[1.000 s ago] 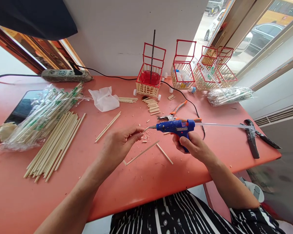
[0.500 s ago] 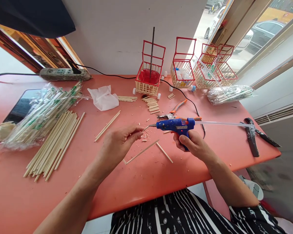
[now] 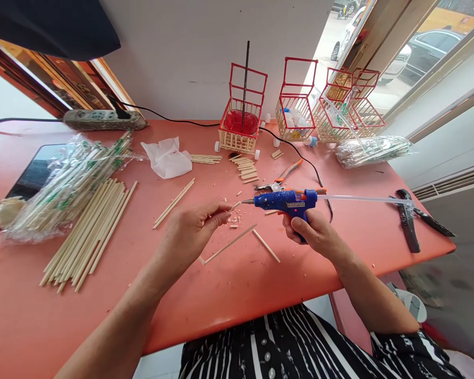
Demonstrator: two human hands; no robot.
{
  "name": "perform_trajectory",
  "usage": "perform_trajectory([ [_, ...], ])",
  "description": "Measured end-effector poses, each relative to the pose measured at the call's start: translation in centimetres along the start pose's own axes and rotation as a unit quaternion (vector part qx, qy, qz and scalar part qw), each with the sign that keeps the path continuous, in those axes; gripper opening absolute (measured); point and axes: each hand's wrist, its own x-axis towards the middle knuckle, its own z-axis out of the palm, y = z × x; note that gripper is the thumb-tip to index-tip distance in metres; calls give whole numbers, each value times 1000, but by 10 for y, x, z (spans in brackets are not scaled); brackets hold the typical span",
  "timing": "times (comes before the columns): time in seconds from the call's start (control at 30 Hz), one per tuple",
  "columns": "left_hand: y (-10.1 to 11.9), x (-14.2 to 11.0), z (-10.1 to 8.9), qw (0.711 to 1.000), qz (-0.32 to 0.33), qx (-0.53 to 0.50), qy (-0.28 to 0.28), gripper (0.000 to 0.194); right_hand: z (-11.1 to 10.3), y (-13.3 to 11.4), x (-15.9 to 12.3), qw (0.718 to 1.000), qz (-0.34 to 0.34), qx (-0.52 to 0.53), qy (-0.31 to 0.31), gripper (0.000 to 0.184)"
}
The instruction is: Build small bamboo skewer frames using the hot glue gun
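A blue hot glue gun (image 3: pixel 286 200) is gripped by my right hand (image 3: pixel 316 229), its red light lit and a clear glue stick (image 3: pixel 363 198) running out of its back. My left hand (image 3: pixel 199 226) pinches a short wooden stick (image 3: pixel 235 206) between thumb and fingers. The gun's nozzle (image 3: pixel 248 201) is at the free end of that stick; whether they touch I cannot tell. Below my hands, a thin stick (image 3: pixel 231 243) lies joined at its near end to a short piece, and another stick (image 3: pixel 266 246) lies to its right. Wood crumbs surround them.
Long sticks (image 3: pixel 87 237) and a plastic-wrapped bundle (image 3: pixel 71 184) lie left. Pliers (image 3: pixel 278 184) rest behind the gun, near a black cord. Red-rimmed stick carts (image 3: pixel 240 131) line the wall, one holding a red bowl. Black-handled scissors (image 3: pixel 408 221) lie at the right edge.
The glue gun has shifted very slightly to the right in my right hand. My left hand and its stick are nearly unmoved.
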Motion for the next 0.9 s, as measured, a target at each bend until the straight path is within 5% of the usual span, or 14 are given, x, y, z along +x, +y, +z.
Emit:
perform_trajectory([
  [0.9, 1, 0, 1, 1000, -7, -6, -1, 23, 0, 0, 1, 1000, -2, -28, 4, 52],
])
